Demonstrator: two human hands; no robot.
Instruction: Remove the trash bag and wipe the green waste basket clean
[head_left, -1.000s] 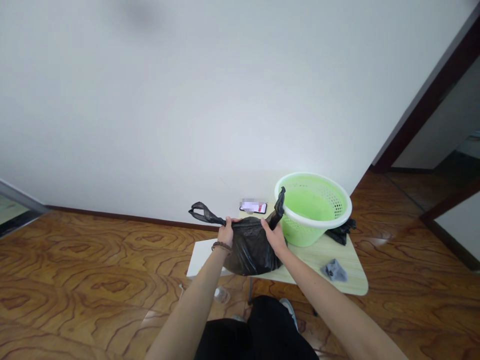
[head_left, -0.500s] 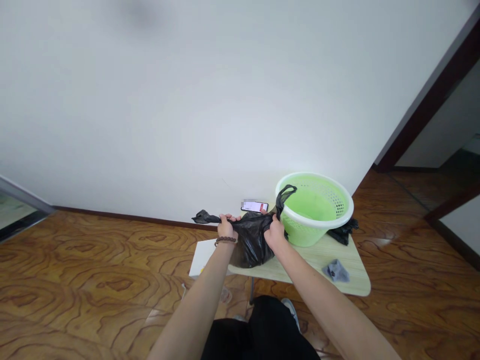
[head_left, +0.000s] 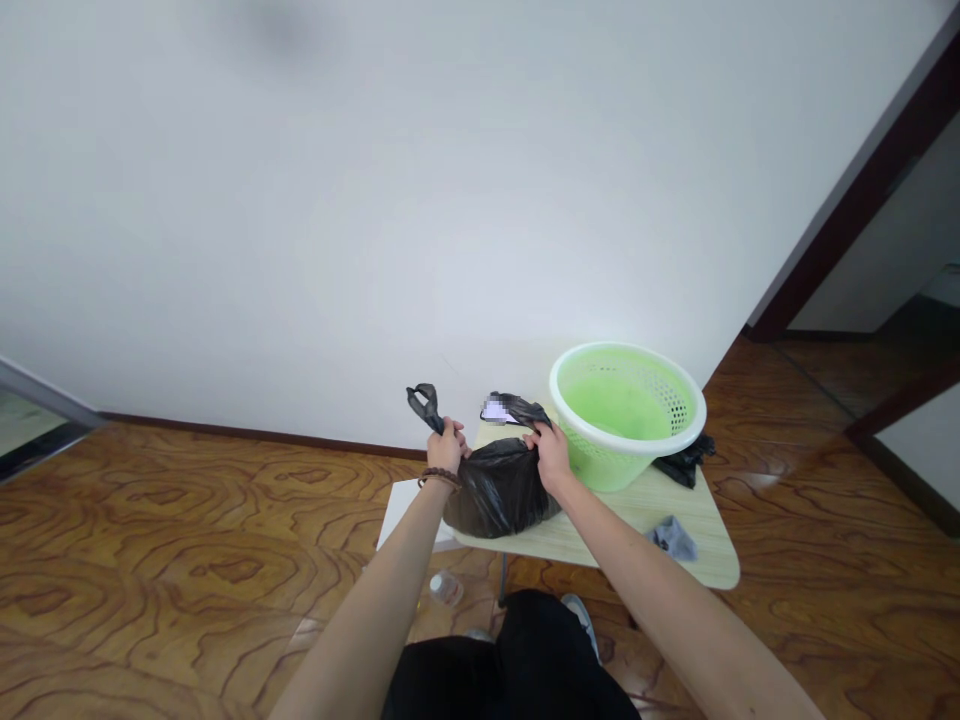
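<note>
A black plastic bag (head_left: pixel 499 490) rests, bulging, on the left end of a small pale table (head_left: pixel 637 530). My left hand (head_left: pixel 448 447) is closed round its left handle, whose loop sticks up beyond my fingers. The right handle is gripped by my right hand (head_left: pixel 551 450), with its loose end lying leftward over a phone (head_left: pixel 495 409). What the bag contains is hidden. Close to my right hand stands a light green plastic basket (head_left: pixel 619 400) with a white rim.
A grey cloth (head_left: pixel 674 538) lies at the table's right front. Another black bag (head_left: pixel 686 465) is partly behind the basket. A white box (head_left: pixel 397 508) sits left of the table, and a clear bottle (head_left: pixel 446 588) is on the wooden floor. The wall (head_left: pixel 480 220) rises behind.
My left hand has shifted slightly left, and its handle loop now points up instead of sideways. The right handle has flopped from the basket's rim leftward over the phone. Both hands keep hold.
</note>
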